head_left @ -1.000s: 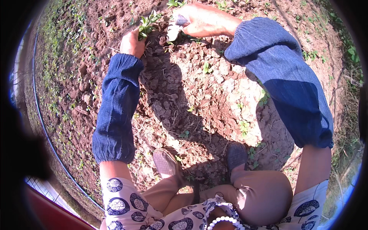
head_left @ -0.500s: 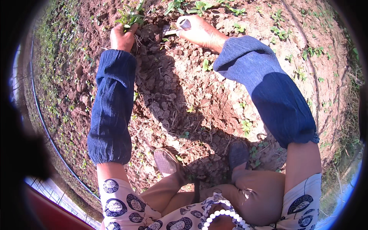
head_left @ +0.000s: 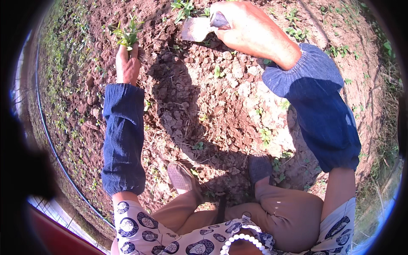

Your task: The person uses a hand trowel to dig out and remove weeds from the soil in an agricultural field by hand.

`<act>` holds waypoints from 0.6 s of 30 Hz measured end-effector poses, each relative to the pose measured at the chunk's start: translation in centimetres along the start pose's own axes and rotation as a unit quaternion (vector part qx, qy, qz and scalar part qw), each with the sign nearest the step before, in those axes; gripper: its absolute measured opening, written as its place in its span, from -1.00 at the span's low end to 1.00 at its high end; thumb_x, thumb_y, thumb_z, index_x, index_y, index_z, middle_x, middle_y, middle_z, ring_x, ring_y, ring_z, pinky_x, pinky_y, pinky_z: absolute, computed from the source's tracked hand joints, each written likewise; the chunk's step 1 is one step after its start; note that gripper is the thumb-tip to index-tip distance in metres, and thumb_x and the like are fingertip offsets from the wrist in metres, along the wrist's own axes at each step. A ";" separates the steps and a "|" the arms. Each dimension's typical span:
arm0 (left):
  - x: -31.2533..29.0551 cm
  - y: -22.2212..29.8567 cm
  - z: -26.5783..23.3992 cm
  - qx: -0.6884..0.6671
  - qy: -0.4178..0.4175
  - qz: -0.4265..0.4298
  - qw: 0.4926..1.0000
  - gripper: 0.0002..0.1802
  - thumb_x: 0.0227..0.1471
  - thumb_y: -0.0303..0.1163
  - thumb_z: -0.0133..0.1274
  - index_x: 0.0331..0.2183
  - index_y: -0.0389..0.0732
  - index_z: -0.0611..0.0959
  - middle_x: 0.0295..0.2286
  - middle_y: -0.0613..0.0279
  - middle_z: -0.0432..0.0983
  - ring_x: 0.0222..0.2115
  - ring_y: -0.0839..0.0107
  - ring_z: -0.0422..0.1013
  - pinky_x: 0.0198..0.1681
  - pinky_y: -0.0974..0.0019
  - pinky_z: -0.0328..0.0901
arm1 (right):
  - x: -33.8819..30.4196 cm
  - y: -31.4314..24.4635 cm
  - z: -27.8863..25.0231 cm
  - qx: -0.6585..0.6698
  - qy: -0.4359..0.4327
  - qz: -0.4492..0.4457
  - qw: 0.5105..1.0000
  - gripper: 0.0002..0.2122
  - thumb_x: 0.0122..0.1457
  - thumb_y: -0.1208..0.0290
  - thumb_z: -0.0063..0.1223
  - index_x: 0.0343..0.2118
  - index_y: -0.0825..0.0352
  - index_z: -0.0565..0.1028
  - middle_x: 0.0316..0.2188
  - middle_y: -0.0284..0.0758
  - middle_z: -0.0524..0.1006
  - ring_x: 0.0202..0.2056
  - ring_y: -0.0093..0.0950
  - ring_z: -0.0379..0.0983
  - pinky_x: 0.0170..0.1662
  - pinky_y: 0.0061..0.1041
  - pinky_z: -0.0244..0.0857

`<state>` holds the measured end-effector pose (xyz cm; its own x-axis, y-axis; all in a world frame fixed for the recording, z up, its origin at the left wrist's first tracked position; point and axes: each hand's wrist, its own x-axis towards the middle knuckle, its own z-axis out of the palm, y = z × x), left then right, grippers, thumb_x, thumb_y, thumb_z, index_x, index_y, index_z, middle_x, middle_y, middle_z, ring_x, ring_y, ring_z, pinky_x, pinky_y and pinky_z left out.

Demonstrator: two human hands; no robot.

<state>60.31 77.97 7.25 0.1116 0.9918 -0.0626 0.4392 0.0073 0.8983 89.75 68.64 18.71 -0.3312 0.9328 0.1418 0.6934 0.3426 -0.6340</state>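
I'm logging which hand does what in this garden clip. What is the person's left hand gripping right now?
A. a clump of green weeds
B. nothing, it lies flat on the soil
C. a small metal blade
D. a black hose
A: the left hand is closed around a clump of green weeds above the soil, while the right hand holds the small metal blade.

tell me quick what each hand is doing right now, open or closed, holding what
Left hand: closed on a small green weed.
Right hand: closed on the handle of a flat-bladed hand tool.
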 end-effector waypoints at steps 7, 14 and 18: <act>0.1 1.3 6.6 0.358 -0.111 0.211 0.903 -0.61 -0.08 -0.20 0.12 -0.26 -0.28 0.56 -0.48 -0.09 0.52 -0.38 0.01 0.47 -0.30 0.11 0.34 | -3.3 0.7 0.6 -0.022 0.032 0.042 0.998 -0.84 -0.13 0.53 -0.04 -0.40 0.37 0.42 -0.63 -0.10 0.42 -0.53 -0.15 0.41 -0.44 -0.27 0.26; 1.3 -0.2 8.4 0.378 -0.167 0.138 0.900 -0.73 -0.09 -0.24 0.10 -0.37 -0.22 0.62 -0.49 -0.07 0.53 -0.39 0.05 0.49 -0.28 0.12 0.37 | 0.0 -0.5 2.5 -0.121 -0.089 0.046 0.988 -0.90 -0.19 0.56 -0.01 -0.52 0.38 0.46 -0.62 -0.12 0.47 -0.48 -0.15 0.46 -0.41 -0.26 0.32; 1.2 -0.5 8.2 0.363 -0.132 0.131 0.913 -0.77 -0.10 -0.26 0.10 -0.41 -0.22 0.62 -0.51 -0.05 0.54 -0.43 0.07 0.50 -0.32 0.12 0.39 | 1.0 -0.8 3.9 -0.099 -0.114 0.039 0.988 -0.91 -0.19 0.56 0.00 -0.54 0.40 0.47 -0.62 -0.10 0.47 -0.48 -0.14 0.47 -0.43 -0.24 0.33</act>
<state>67.53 78.14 3.19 0.4664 0.8813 -0.0757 0.8312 -0.4073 0.3785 86.33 68.89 16.37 -0.3916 0.9157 -0.0902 0.8264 0.3069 -0.4720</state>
